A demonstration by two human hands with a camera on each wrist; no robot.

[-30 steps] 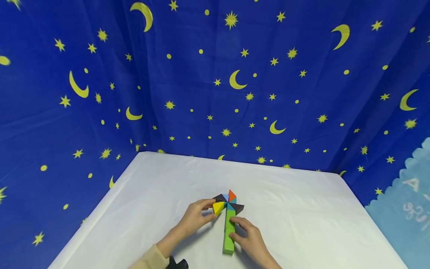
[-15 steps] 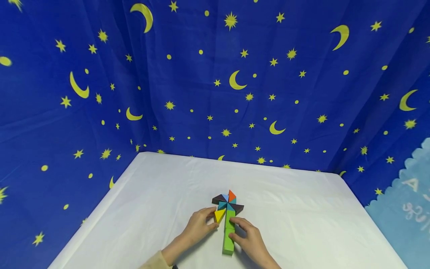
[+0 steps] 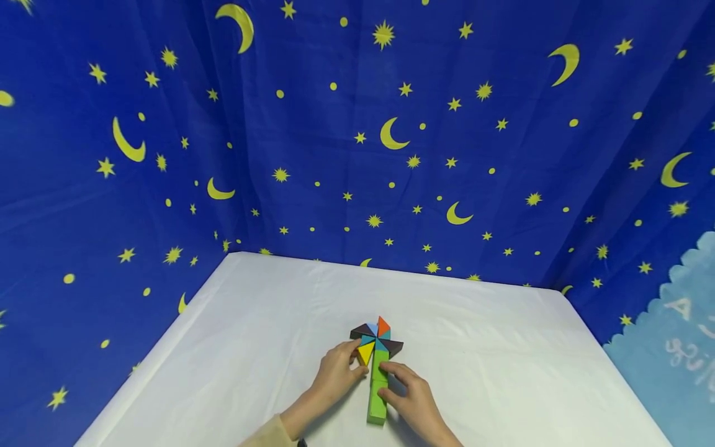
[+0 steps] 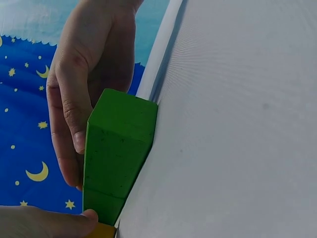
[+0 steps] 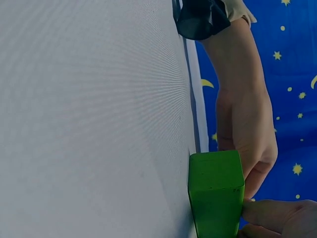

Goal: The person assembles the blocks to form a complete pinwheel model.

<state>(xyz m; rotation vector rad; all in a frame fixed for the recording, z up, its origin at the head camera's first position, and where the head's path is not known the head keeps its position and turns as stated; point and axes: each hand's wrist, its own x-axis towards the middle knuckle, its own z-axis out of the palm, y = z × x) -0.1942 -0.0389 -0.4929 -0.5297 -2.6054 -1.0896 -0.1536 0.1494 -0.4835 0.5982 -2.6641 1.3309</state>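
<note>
In the head view my left hand pinches a yellow triangular block between thumb and fingers. This block lies against the lower left of a pinwheel of triangular blocks, with orange, dark and blue pieces. Below the pinwheel, two green rectangular blocks stand end to end as a stem. My right hand touches the stem from the right, index finger on the upper block and thumb on the lower. The left wrist view shows the left thumb by the yellow block and the green end.
A white-covered table carries the blocks. Blue cloth with yellow moons and stars rises behind and to the sides. A light blue scalloped panel hangs at the right. Dark gear sits by the left sleeve.
The left hand has drawn the yellow block down off the pinwheel, turned it, and brought it up against the blue piece beside the stem. The right hand stays on the green blocks.
</note>
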